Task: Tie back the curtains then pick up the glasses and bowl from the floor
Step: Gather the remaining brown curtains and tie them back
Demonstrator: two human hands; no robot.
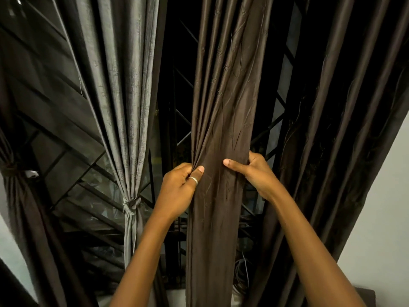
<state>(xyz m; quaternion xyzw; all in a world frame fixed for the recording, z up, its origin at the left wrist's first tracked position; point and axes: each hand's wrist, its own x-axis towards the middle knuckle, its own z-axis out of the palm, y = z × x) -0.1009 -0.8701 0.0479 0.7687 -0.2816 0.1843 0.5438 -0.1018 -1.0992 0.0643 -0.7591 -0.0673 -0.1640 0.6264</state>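
Observation:
A dark brown curtain panel (pixel 218 111) hangs down the middle of the head view, gathered into folds. My left hand (pixel 180 188), with a ring on the thumb, grips its left edge, bunching the pleats. My right hand (pixel 254 171) grips its right edge at about the same height, thumb across the front. A grey curtain (pixel 124 85) to the left is tied in a knot (pixel 132 206). A brown curtain at the far left (pixel 13 196) is also tied. No glasses or bowl are in view.
Another brown curtain (pixel 332 129) hangs loose at the right, next to a pale wall (pixel 376 207). Behind the curtains is a dark window with a metal grille (pixel 177 120). Coiled wire (pixel 242 271) lies low behind the held panel.

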